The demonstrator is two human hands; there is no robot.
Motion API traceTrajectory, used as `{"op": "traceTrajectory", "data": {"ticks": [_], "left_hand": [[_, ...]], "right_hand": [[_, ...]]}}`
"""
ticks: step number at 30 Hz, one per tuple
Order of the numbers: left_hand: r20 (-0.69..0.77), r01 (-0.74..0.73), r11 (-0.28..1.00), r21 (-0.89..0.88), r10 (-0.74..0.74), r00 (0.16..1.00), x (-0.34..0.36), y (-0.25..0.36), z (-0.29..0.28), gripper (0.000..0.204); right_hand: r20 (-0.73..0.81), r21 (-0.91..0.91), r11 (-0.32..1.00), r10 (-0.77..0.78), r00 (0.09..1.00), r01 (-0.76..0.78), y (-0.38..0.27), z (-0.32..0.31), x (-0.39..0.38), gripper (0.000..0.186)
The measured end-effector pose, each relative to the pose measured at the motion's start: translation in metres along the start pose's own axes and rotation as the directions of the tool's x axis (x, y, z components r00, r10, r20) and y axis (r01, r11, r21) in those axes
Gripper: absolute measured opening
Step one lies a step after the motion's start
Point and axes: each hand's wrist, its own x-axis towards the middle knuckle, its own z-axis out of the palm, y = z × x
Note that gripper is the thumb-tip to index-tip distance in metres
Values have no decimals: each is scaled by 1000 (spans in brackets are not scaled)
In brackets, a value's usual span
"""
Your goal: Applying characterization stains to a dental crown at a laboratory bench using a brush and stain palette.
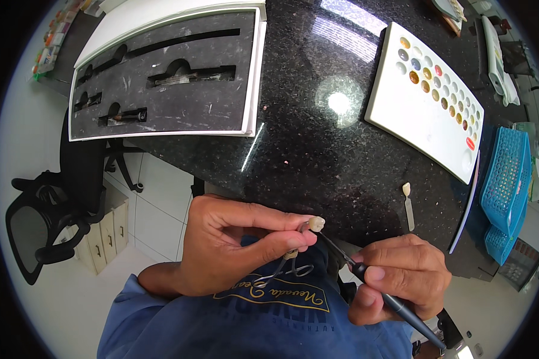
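Note:
My left hand is closed around a scissor-handled metal clamp, whose finger loops hang below the fingers. At its tip, just past my thumb and forefinger, sits a small cream-coloured tooth crown. My right hand grips a slim brush with a dark grey-blue handle like a pen. The brush's thin front end points up and left, close beside the crown; I cannot tell whether it touches. Right of the hands, a tooth shade tab lies on the black speckled counter.
A white palette with several coloured wells lies at the back right. At the back left stands an open box with dark foam slots. Blue perforated baskets stand at the right edge. A black chair is on the left.

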Motion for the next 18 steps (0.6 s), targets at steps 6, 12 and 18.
{"op": "traceTrajectory", "data": {"ticks": [6, 12, 18], "left_hand": [[-5, -10, 1000, 5, 10, 1000, -1, 1, 1, 14], [-17, -17, 1000, -3, 17, 1000, -1, 0, 1, 14], [-27, -47, 999, -2, 46, 999, -1, -3, 2, 14]], "right_hand": [[68, 23, 1000, -3, 998, 2, 1, -6, 5, 19], [74, 28, 1000, 8, 997, -10, -3, -4, 4, 20], [65, -24, 999, 37, 997, -35, -4, -5, 3, 22]]}}
